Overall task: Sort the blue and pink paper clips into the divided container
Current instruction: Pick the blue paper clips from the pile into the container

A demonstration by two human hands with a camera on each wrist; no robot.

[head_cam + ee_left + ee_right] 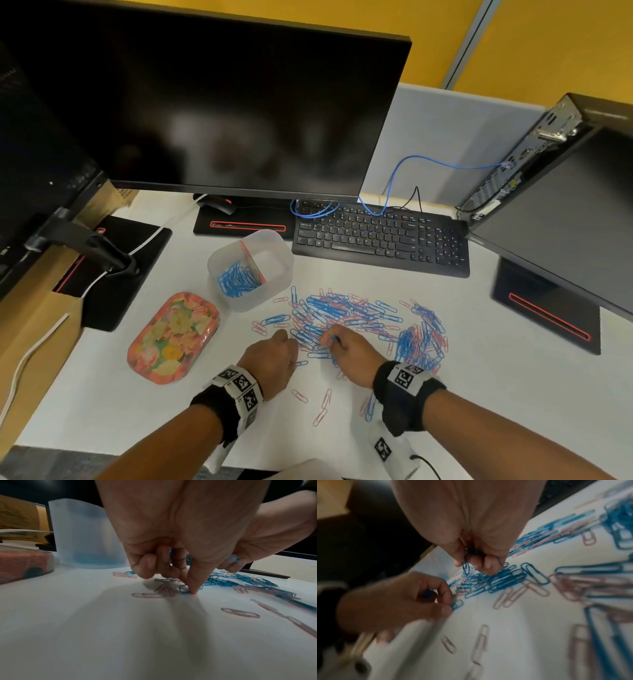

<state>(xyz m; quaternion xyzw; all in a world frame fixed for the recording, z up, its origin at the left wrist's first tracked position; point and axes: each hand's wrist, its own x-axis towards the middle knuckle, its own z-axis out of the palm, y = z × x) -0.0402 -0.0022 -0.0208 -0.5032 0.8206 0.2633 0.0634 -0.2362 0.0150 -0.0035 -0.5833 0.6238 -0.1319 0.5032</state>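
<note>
Nearest me, a few stray pink clips (322, 407) lie apart on the surface (137, 411). My left hand (272, 359) pinches a blue clip (184, 588) against it with thumb and forefinger, more blue tucked in the curled fingers, I judge to save trips. My right hand (349, 353) grips a bunch of blue clips (471, 552) over the mixed pile (349, 315). Farther left, the container (250, 270) holds blue in its near-left half; the other half looks empty.

Nothing here reads clearly: the keyboard (380, 236) key legends are too small, the cardboard box (116, 198) print too blurred, and the wristband markers (406, 377) carry only patterns
</note>
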